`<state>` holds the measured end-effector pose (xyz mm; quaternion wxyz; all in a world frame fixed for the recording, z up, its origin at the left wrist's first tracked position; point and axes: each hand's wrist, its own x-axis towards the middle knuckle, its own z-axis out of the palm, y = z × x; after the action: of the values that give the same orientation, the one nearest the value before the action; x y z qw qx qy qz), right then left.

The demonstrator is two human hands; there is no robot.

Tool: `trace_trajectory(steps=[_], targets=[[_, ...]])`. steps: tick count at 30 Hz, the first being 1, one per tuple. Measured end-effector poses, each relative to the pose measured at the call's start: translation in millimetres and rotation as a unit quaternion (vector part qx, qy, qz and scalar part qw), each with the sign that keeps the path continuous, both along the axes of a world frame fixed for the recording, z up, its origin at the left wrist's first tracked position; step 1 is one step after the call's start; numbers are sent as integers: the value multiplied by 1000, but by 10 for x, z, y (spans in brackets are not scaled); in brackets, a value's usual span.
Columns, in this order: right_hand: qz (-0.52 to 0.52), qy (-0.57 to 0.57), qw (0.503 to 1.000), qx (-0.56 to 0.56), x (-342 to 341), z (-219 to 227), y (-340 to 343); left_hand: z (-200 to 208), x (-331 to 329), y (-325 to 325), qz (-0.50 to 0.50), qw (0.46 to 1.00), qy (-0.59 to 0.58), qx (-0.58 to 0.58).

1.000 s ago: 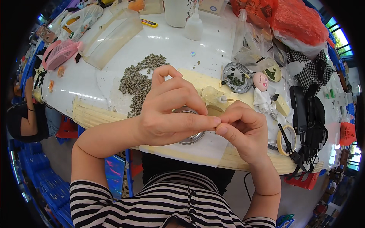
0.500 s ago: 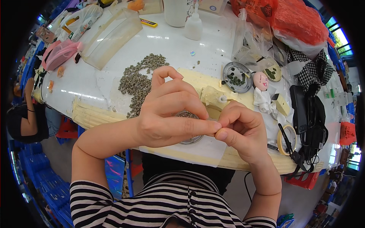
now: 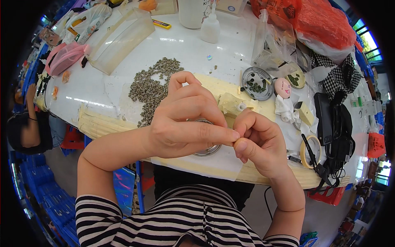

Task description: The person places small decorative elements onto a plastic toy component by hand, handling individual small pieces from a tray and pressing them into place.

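My left hand (image 3: 185,121) and my right hand (image 3: 261,144) meet above the near edge of the table, fingertips touching. Thumb and index finger of each are pinched together; whatever lies between them is hidden or too small to name. The other left fingers curl loosely above the pinch. Partly covered by my left hand is a round dish (image 3: 210,151) on a white sheet (image 3: 224,168). Just beyond my hands stands a tape-wrapped, cream-coloured block (image 3: 228,103) with a pale nozzle-like tip (image 3: 241,107). A heap of small grey-green pieces (image 3: 144,88) spreads beyond my left hand.
To the right are a round dish (image 3: 269,93) of dark green bits, a pink egg-shaped object (image 3: 282,87), a tape roll (image 3: 303,154) and a black phone (image 3: 323,117). A squeeze bottle (image 3: 210,31) stands at the back. Another person's arm (image 3: 31,119) shows far left.
Both hands stay pinched together in nearly the same place. The fingertips have shifted only slightly, and the right fingers have turned a little.
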<state>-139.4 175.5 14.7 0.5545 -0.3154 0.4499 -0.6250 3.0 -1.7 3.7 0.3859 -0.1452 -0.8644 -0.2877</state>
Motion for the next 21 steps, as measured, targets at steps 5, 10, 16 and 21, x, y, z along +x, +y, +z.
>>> trace_trajectory(steps=[5,10,16,21], targets=[[-7,20,1000,2,-12,-17,0,-7,-9,-12,2,1000,5,-12],[-14,1,1000,-8,-16,-39,-5,-25,-10,-19,-2,1000,2,19],[-47,14,999,-8,-1,-18,-20,-27,-20,-23,26,1000,13,-3],[-23,3,1000,-13,-39,-67,-15,-19,-9,10,38,999,26,-25]])
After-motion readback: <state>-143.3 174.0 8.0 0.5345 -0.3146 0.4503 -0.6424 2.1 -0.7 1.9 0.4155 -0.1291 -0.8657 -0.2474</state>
